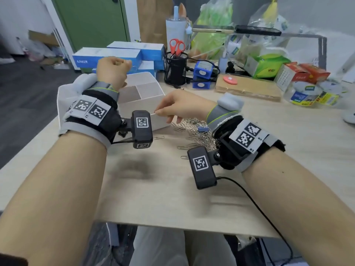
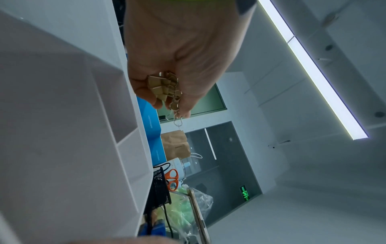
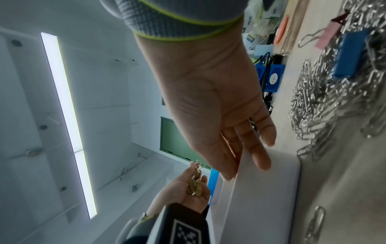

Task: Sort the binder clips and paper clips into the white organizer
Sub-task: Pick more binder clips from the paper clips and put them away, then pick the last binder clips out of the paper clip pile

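The white organizer (image 1: 160, 123) stands at the table's left, with open compartments (image 1: 147, 91). My left hand (image 1: 114, 70) hovers above its back part as a fist and grips a bunch of gold binder clips (image 2: 165, 92), which also show in the right wrist view as gold clips (image 3: 195, 186). My right hand (image 1: 160, 112) pinches the organizer's front wall (image 3: 261, 198), thumb inside and fingers (image 3: 261, 148) outside. Right of the organizer lies a heap of silver paper clips (image 1: 194, 131), with a blue binder clip (image 1: 203, 129) in it. A pink binder clip (image 3: 326, 35) lies in the heap too.
Behind the organizer are blue boxes (image 1: 119, 56) and a black mesh holder (image 1: 175, 72) with red scissors (image 1: 176, 47). A cork board (image 1: 247, 89), tape rolls (image 1: 305, 93) and bags crowd the back right. Loose paper clips (image 1: 159, 137) lie on the bare table front.
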{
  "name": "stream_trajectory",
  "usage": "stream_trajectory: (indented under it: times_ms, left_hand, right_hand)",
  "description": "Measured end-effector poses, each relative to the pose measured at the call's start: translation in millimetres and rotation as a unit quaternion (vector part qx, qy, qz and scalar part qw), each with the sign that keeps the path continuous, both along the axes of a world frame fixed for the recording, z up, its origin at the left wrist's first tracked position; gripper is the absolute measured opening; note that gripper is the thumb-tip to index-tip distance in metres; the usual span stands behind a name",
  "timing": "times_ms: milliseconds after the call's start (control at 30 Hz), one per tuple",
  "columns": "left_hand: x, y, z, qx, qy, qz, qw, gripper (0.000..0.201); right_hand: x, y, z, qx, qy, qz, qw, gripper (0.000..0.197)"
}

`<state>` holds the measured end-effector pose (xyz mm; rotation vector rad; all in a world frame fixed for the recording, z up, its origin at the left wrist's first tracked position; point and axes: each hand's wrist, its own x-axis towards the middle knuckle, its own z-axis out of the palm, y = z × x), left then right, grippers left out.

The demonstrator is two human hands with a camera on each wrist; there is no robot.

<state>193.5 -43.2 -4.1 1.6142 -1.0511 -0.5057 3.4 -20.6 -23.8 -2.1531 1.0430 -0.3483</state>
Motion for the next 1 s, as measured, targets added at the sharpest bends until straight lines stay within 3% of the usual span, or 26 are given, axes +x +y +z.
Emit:
stream_trajectory:
  times_ms: [100, 200, 333, 500, 633, 767, 1000]
  left_hand:
    - [2.4, -8.9, -2.1, 0.019, -0.07, 0.034, 0.997, 0.029]
    - [1.7, -13.2, -5.1, 0.056, -0.136, 0.046, 0.988, 0.014]
    - [0.8, -9.0, -4.4, 0.102, -0.175, 0.053, 0.978, 0.028]
    - [-0.2, -6.8, -5.0, 0.131, -0.173, 0.024, 0.976, 0.038]
    - [0.9, -2.4, -3.5, 0.117, -0.157, -0.001, 0.981, 0.033]
    - [-4.7, 2.5, -1.6, 0.079, -0.149, -0.004, 0.986, 0.027]
    - [-38.0, 12.6, 13.1, -0.001, -0.152, 0.007, 0.988, 0.034]
  right_hand:
    - [-2.3, -1.2, -1.1, 0.003, 0.0, 0.011, 1.0, 0.021]
    - [-5.4, -2.1, -0.9, 0.018, -0.003, 0.018, 1.0, 0.02]
    - [-5.8, -0.1, -1.0, 0.029, -0.001, 0.025, 0.999, 0.021]
    - [-7.8, 2.4, 0.4, 0.034, 0.002, 0.028, 0.999, 0.025]
    - [-9.9, 5.8, 2.7, 0.035, 0.01, 0.033, 0.999, 0.03]
    - [-17.6, 10.1, 6.1, 0.033, -0.007, 0.021, 0.999, 0.029]
    - [-43.3, 17.5, 18.3, 0.009, -0.047, -0.029, 0.998, 0.023]
